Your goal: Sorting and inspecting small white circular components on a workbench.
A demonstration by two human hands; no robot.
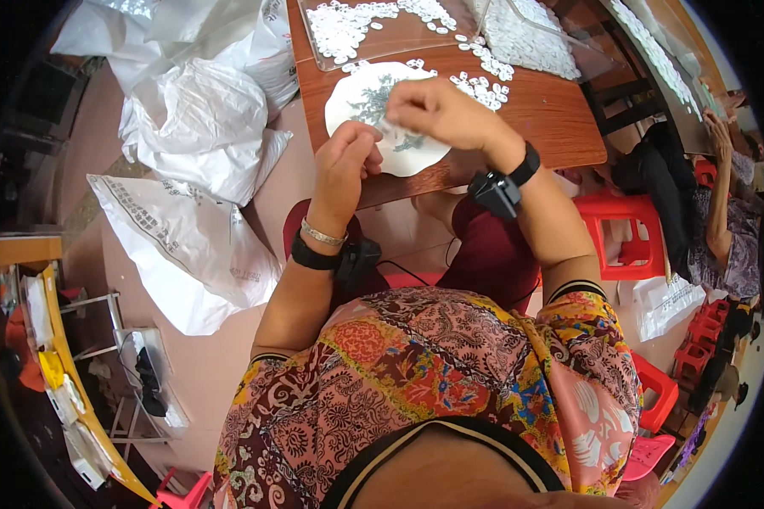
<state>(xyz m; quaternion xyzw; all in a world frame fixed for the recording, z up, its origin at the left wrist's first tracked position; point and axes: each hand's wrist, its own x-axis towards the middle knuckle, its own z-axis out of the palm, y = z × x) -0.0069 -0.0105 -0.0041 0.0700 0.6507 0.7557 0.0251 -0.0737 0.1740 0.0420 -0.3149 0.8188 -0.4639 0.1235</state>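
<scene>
Over a round white plate-like sheet (339,102) on the table, my two hands work close together. My left hand (344,170) is closed in a pinch, and a small whitish piece (390,134) shows blurred at its fingertips. To its right, my right hand (446,112) has its fingers curled together; what they hold, if anything, is too small to make out. Small dark pieces (373,102) lie scattered on the white sheet beneath both hands. Small white oval plastic pieces (482,92) lie loose on the wood beyond my right hand.
The brown wooden table (556,127) carries a clear tray (321,53) of white pieces and a filled clear container (530,42). Large white sacks (195,119) stand on the floor to the left. A red stool (624,237) and another person's arm (720,187) are at the right.
</scene>
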